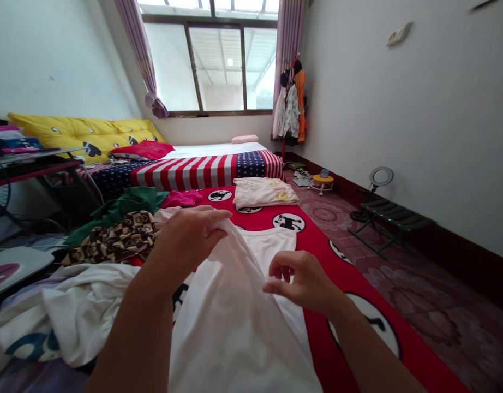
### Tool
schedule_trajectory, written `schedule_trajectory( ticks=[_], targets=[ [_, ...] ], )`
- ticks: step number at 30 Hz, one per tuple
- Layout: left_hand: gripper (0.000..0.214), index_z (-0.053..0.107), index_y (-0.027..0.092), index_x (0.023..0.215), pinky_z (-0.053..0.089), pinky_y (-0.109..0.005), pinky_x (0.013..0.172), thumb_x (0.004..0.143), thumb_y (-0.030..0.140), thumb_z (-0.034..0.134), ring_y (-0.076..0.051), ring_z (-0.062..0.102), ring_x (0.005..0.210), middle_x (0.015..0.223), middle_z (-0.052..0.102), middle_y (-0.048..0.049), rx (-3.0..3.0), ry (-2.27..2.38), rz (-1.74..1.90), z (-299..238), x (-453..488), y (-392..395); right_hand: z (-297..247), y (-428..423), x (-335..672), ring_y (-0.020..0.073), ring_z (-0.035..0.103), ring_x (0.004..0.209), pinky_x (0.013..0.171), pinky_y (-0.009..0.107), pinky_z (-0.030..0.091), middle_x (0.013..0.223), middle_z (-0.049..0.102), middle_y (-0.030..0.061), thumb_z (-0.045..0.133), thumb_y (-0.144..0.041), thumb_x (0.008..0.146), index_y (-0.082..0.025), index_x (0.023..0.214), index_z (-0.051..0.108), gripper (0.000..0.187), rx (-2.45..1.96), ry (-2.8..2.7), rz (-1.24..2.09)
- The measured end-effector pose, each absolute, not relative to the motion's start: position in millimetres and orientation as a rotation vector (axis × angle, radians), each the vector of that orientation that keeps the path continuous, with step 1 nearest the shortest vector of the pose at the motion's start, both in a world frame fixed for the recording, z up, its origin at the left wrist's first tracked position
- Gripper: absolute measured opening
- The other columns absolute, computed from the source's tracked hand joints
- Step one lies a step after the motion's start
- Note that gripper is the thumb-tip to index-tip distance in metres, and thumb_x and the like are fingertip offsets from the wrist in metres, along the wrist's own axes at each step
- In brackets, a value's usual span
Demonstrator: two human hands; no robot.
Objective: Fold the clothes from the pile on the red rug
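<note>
A white garment [239, 316] lies spread on the red bedcover [341, 262] with black-and-white round prints. My left hand [192, 232] is closed on a raised fold of it near its upper edge. My right hand [303, 281] pinches the same white cloth lower down, at its right side, fingers curled. A folded cream garment [263, 192] with yellow print rests farther up the bed.
A pile of clothes, green [120, 210], brown patterned [112, 237], pink and white, lies to the left. A stars-and-stripes cover [202, 170], red pillow and yellow headboard are beyond. A green folding stool [388, 215], ring light and small yellow stool stand on the floor at right.
</note>
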State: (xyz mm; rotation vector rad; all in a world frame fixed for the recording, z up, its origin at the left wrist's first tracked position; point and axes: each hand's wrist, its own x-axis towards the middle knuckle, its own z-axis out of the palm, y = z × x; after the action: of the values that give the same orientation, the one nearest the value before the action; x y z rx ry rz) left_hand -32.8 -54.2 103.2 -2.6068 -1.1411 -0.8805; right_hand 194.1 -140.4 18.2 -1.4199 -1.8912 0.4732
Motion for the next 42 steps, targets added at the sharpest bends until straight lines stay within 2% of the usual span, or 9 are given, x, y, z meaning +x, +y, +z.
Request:
schedule_trajectory(
  ticks=[10, 16, 20, 26, 32, 34, 36, 39, 42],
  targets=[
    [0.018, 0.076, 0.024, 0.087, 0.049, -0.026, 0.070, 0.072, 0.021, 0.065, -0.015, 0.063, 0.065, 0.079, 0.072, 0.0005, -2.701, -1.235, -1.078, 97.3, -50.8, -36.2, 19.9, -158.8, 177.0, 0.0060, 0.043, 0.056, 0.055, 0.022, 0.025, 0.060, 0.050, -0.0067, 0.071, -0.026, 0.072, -0.018, 0.059, 0.043, 0.032, -1.224, -2.321, 0.441],
    [0.011, 0.072, 0.022, 0.074, 0.050, -0.025, 0.072, 0.074, 0.031, 0.067, -0.018, 0.064, 0.083, 0.094, 0.069, -0.0027, -2.728, -1.067, -1.312, 104.2, -49.3, -42.1, 25.4, -163.6, 173.3, 0.0079, 0.050, 0.069, 0.064, 0.020, 0.034, 0.082, 0.056, -0.0025, 0.066, -0.016, 0.072, -0.019, 0.062, 0.042, 0.026, -1.056, -2.255, 0.602],
    [0.010, 0.070, 0.021, 0.080, 0.052, -0.027, 0.078, 0.077, 0.030, 0.066, -0.020, 0.065, 0.092, 0.099, 0.071, -0.0042, -2.844, -1.016, -1.523, 108.0, -46.2, -48.0, 23.8, -167.3, 161.0, 0.0096, 0.053, 0.076, 0.069, 0.019, 0.040, 0.091, 0.056, -0.0007, 0.058, -0.003, 0.064, -0.019, 0.069, 0.046, 0.021, -0.988, -2.127, 0.787],
    [0.011, 0.071, 0.020, 0.085, 0.052, -0.025, 0.075, 0.078, 0.028, 0.066, -0.017, 0.067, 0.080, 0.086, 0.072, -0.0011, -2.665, -1.143, -1.671, 98.0, -40.4, -45.1, 20.4, -169.0, 141.6, 0.0109, 0.054, 0.077, 0.065, 0.019, 0.041, 0.087, 0.058, -0.0025, 0.052, -0.005, 0.071, -0.022, 0.103, 0.055, 0.036, -1.092, -1.686, 1.025],
    [0.010, 0.071, 0.020, 0.085, 0.051, -0.027, 0.082, 0.079, 0.024, 0.065, -0.017, 0.066, 0.084, 0.087, 0.072, -0.0017, -2.627, -0.905, -1.755, 86.4, 15.8, -26.2, 6.0, -162.0, 139.1, 0.0122, 0.051, 0.069, 0.060, 0.022, 0.039, 0.074, 0.056, -0.0014, 0.051, -0.014, 0.075, -0.017, 0.078, 0.060, 0.011, -1.115, -1.306, 1.052],
    [0.011, 0.072, 0.020, 0.088, 0.050, -0.028, 0.085, 0.080, 0.020, 0.064, -0.017, 0.065, 0.088, 0.091, 0.071, -0.0026, -2.701, -0.776, -1.706, 81.4, 45.2, -13.6, -3.3, -155.7, 147.0, 0.0132, 0.052, 0.062, 0.055, 0.023, 0.039, 0.069, 0.057, -0.0016, 0.050, -0.018, 0.073, -0.017, 0.083, 0.061, 0.015, -1.153, -0.990, 1.135],
    [0.033, 0.067, 0.023, 0.111, 0.048, -0.031, 0.092, 0.079, 0.017, 0.064, -0.019, 0.062, 0.103, 0.112, 0.067, -0.0045, -2.861, -0.670, -1.529, 73.0, 65.8, 2.2, -12.8, -146.7, 160.2, 0.0153, 0.056, 0.060, 0.054, 0.024, 0.042, 0.068, 0.062, -0.0009, 0.050, -0.017, 0.067, -0.016, 0.089, 0.060, 0.025, -1.171, -0.741, 1.171],
    [0.060, 0.053, 0.023, 0.132, 0.047, -0.035, 0.096, 0.074, 0.020, 0.070, -0.023, 0.058, 0.113, 0.127, 0.060, -0.0085, -2.914, -0.905, -1.351, 50.7, 62.5, 27.1, -25.9, -130.3, 184.7, 0.0162, 0.059, 0.061, 0.054, 0.024, 0.044, 0.071, 0.065, 0.0006, 0.054, -0.016, 0.059, -0.016, 0.091, 0.059, 0.033, -1.271, -0.630, 1.140],
    [0.044, 0.060, 0.016, 0.121, 0.049, -0.035, 0.091, 0.077, 0.018, 0.063, -0.023, 0.064, 0.101, 0.115, 0.066, -0.0117, -2.708, -1.511, -1.330, 17.6, 22.9, 44.7, -35.6, -116.7, 204.4, 0.0163, 0.059, 0.058, 0.050, 0.025, 0.045, 0.072, 0.066, 0.0030, 0.062, -0.024, 0.062, -0.016, 0.091, 0.058, 0.031, -1.442, -0.610, 1.117]
  ],
)
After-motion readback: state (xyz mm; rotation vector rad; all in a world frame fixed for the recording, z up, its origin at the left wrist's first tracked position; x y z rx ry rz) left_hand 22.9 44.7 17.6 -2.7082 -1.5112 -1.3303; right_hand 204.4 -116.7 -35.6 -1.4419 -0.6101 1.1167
